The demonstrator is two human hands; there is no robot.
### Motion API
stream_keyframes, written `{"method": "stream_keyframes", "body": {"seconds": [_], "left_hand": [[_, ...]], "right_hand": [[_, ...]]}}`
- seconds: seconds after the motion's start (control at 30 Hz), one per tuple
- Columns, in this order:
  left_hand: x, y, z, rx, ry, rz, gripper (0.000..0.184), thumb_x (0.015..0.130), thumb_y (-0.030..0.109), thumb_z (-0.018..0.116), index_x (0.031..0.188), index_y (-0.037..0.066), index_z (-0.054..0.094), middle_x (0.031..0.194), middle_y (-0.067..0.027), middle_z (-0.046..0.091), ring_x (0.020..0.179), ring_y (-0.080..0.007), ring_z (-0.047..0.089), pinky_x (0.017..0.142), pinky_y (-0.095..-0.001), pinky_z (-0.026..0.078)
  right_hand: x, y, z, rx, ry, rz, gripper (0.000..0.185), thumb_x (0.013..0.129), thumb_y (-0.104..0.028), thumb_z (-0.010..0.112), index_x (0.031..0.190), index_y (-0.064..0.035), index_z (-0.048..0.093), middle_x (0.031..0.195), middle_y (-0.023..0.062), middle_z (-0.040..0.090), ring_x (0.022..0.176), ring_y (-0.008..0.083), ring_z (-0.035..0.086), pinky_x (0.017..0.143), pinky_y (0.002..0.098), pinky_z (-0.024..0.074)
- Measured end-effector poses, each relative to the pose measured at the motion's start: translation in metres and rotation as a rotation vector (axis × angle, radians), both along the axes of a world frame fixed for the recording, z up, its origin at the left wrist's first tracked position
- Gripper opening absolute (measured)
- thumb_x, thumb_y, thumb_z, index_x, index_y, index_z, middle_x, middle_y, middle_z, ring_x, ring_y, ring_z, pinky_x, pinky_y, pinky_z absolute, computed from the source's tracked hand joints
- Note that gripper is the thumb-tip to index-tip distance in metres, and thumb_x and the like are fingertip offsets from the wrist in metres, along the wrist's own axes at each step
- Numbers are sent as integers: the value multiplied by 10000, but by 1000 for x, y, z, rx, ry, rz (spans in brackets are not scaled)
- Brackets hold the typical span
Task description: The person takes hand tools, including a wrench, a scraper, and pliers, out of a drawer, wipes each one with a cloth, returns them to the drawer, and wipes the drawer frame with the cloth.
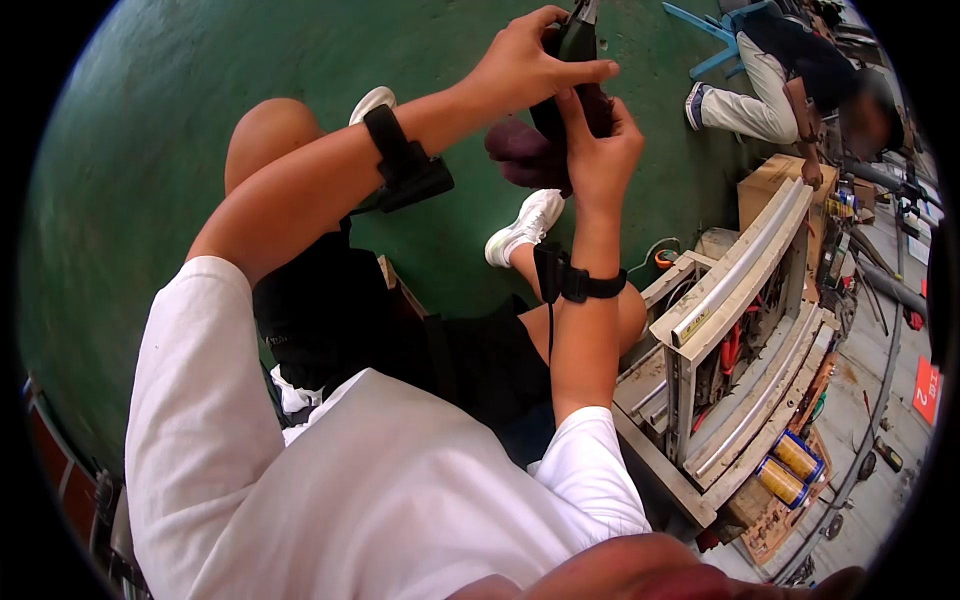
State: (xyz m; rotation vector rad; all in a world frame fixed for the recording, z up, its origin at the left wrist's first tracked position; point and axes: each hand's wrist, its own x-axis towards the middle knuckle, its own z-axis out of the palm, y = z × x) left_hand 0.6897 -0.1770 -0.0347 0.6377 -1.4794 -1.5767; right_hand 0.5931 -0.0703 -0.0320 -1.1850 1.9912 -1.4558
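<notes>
Here, both bare hands of a seated person meet on a dark hand tool (578, 42), raised ahead of the body at the upper centre, its metal tip pointing toward the upper edge of the view. The left hand (525, 65) grips the tool near the tip, thumb laid across it; the right hand (604, 150) is closed on its lower portion, just below. A rounded maroon part (525, 148) shows beside the right hand; whether it belongs to the tool cannot be told. Each forearm carries a black strap with a small device, the left strap (395, 145) and the right strap (590, 285). Below lie black shorts (340, 310) and a white shoe (525, 228) on the green floor (160, 130). To the right stands an off-white frame (690, 400) with curved rails and red items inside. Two yellow-and-blue cans (782, 482) lie side by side near it. Beyond, a co-worker (770, 95) in light trousers reaches toward a cardboard box (757, 190), near a blue stool (712, 38).
</notes>
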Motion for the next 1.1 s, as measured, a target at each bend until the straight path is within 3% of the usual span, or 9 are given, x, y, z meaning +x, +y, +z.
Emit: {"method": "stream_keyframes", "body": {"seconds": [0.03,0.1,0.2,0.37,0.43,0.63,0.8,1.03,1.1], "left_hand": [[1,0,1,-2,-3,-1,348,879,282,740,1010,1,583,836,-81,636,740,-169,626,653,-304,536],[7,1,6,-101,-237,63,748,660,439,868,1145,-51,578,948,-181,682,846,-243,680,766,-379,545],[7,6,10,-286,-264,75,668,699,382,871,1134,-22,567,902,-130,654,829,-181,630,744,-329,509],[0,5,2,-348,-245,22,709,654,388,901,1108,-31,554,899,-161,663,823,-258,654,776,-353,525],[-3,8,-2,-373,-244,28,711,653,387,902,1108,-34,554,904,-161,667,828,-266,657,782,-354,525],[0,9,-12,-238,-318,17,715,706,467,852,1096,-54,553,881,-152,661,796,-233,661,714,-347,531],[-3,1,-9,184,-228,-62,485,886,464,694,1017,6,600,760,-31,605,629,-79,558,526,-242,430],[21,-42,10,-41,-280,26,473,971,447,560,1167,19,598,945,-66,652,810,-142,618,716,-289,496],[25,-37,20,323,-98,-98,375,1002,314,454,1235,58,598,1030,-28,568,968,-122,497,867,-242,411]], "right_hand": [[0,0,-2,-2,-3,-1,314,820,-217,814,905,28,637,781,44,676,686,80,599,623,254,493],[0,-2,-8,-126,-203,161,377,837,-211,798,1055,23,597,877,55,666,783,95,612,697,253,501],[4,7,-16,41,-368,241,428,924,-132,694,1271,6,484,1176,82,588,1054,125,549,898,268,441],[8,0,-23,-129,-260,183,452,901,-146,711,1247,-1,459,1136,105,581,1007,157,587,862,284,489],[-6,-1,-36,-44,77,65,402,945,-143,655,1257,-9,441,1132,92,576,1015,155,581,900,287,483],[-1,-5,-20,-258,-434,46,288,1018,-200,558,1224,-33,445,1077,62,562,982,131,578,906,299,494],[-2,-11,-14,-260,-366,-16,293,1013,-282,568,1111,-20,479,952,27,592,923,114,597,858,274,513],[-27,2,23,-352,-337,55,274,1017,-255,552,1106,-8,473,929,91,617,769,166,661,767,330,571],[-28,13,29,-299,-303,72,253,1017,-236,549,1106,-11,477,897,72,599,733,153,641,756,322,572]]}}
